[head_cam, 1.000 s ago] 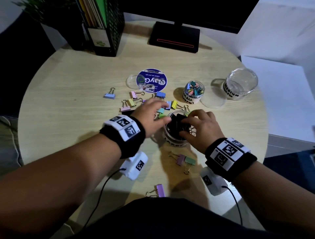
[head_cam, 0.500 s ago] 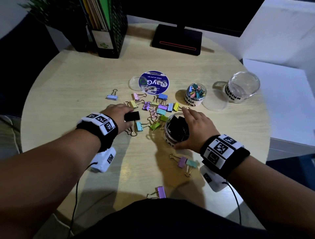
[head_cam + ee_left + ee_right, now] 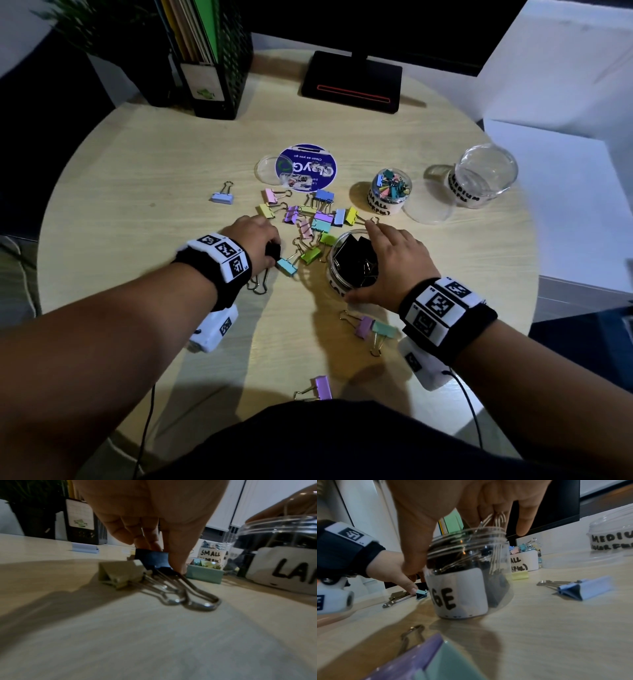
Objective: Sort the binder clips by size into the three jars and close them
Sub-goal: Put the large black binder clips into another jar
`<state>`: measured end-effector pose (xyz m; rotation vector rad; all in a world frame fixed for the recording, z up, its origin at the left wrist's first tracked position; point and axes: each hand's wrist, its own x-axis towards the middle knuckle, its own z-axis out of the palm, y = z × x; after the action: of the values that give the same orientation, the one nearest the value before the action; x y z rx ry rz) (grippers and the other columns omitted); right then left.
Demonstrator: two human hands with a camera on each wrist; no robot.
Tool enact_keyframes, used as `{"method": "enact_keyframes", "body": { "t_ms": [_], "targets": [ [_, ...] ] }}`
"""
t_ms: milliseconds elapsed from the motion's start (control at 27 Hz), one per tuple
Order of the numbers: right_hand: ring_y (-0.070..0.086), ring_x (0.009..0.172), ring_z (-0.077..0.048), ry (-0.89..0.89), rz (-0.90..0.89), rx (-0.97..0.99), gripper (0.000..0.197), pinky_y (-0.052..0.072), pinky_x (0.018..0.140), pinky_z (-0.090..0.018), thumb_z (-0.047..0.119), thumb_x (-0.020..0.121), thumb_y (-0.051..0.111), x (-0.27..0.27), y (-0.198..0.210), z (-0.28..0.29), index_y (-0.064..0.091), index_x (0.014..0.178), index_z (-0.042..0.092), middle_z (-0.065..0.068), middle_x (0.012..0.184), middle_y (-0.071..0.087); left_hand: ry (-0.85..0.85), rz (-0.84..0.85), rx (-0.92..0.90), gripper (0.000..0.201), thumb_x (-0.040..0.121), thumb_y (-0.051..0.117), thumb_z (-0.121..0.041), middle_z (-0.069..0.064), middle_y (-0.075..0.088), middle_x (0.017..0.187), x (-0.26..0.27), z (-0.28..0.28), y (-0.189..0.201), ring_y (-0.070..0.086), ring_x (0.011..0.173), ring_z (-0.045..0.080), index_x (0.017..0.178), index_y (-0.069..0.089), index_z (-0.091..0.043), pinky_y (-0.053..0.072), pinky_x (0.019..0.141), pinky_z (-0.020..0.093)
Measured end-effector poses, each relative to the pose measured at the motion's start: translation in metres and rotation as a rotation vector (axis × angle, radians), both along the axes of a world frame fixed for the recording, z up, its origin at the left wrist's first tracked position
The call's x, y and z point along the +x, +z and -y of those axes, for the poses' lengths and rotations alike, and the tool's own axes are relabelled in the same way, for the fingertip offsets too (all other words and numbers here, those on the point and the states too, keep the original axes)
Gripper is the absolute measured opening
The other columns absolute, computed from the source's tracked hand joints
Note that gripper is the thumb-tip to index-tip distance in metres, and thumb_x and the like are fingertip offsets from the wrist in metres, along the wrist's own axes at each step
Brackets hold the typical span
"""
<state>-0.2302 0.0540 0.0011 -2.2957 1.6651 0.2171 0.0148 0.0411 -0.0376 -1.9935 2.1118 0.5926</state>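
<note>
The large jar [image 3: 346, 270] holds several black clips and stands near the table's middle. My right hand [image 3: 376, 263] spans its mouth, thumb down the near side and fingers over the far rim. My left hand [image 3: 272, 246] is left of the jar and pinches a large black clip [image 3: 150, 559] that lies on the table, its wire handles [image 3: 197, 599] pointing toward me. A pile of medium pastel clips [image 3: 318, 216] lies between my hands. The small jar [image 3: 390, 192] holds tiny coloured clips. The medium jar [image 3: 479, 181] stands open at the right with nothing in it.
A clear lid [image 3: 428, 209] lies between the small and medium jars, and a smaller lid [image 3: 267, 169] sits beside a blue round label [image 3: 310, 168]. Loose clips lie near me [image 3: 373, 327], [image 3: 320, 387] and at far left [image 3: 222, 197]. File holder [image 3: 212, 68] and monitor base [image 3: 352, 85] stand behind.
My left hand moved left from the jar and now pinches the black clip on the table. My right hand came out of the jar mouth and now holds the jar.
</note>
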Motion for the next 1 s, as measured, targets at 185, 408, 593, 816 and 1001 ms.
{"method": "enact_keyframes", "body": {
  "t_ms": [185,408,593,816,1001],
  "targets": [
    [0.024,0.137,-0.02,0.009,0.006,-0.012,0.121,0.023,0.111,-0.035,0.069,0.057,0.071,0.0,0.001,-0.001,0.007,0.148,0.021,0.0,0.152,0.024,-0.088,0.07,-0.019,0.028,0.078,0.064,-0.031,-0.002,0.055,0.11,-0.009,-0.009,-0.001,0.047,0.107,0.022,0.102,0.052,-0.022,0.041,0.081,0.031],
    [0.023,0.137,-0.02,0.017,0.014,-0.014,0.121,0.021,0.112,-0.035,0.069,0.057,0.07,-0.001,0.001,0.0,0.006,0.148,0.021,0.0,0.153,0.023,0.062,-0.053,-0.01,0.026,0.078,0.069,-0.032,-0.002,0.063,0.099,-0.01,-0.004,0.016,0.058,0.089,0.021,0.096,0.053,-0.023,0.046,0.071,0.028],
    [0.028,0.137,-0.021,-0.081,0.218,0.086,0.106,0.025,0.112,-0.036,0.064,0.063,0.069,-0.019,0.005,0.004,0.018,0.147,0.025,-0.002,0.15,0.031,0.342,-0.397,-0.187,0.024,0.07,0.08,-0.029,-0.007,0.066,0.083,-0.016,0.005,0.044,0.064,0.079,0.016,0.078,0.058,-0.027,0.054,0.073,0.028],
    [0.059,0.091,-0.017,-0.161,0.557,-0.204,0.04,0.041,0.083,-0.031,0.029,0.08,0.071,-0.038,0.011,0.006,0.064,0.116,0.016,-0.003,0.099,0.066,0.335,-0.745,-0.259,0.025,0.07,0.08,-0.031,-0.011,0.06,0.073,-0.068,0.002,0.07,0.062,0.069,0.012,0.078,0.057,-0.031,0.056,0.071,0.031],
    [0.054,0.054,0.006,-0.242,0.722,-0.027,0.04,0.042,0.06,-0.018,-0.006,0.079,0.051,-0.034,0.017,0.007,0.066,0.107,0.018,0.004,0.077,0.066,0.228,-0.609,-0.25,0.018,0.078,0.072,-0.036,-0.008,0.059,0.081,-0.09,0.001,0.066,0.052,0.067,0.009,0.085,0.058,-0.027,0.043,0.067,0.022]
  ]
}}
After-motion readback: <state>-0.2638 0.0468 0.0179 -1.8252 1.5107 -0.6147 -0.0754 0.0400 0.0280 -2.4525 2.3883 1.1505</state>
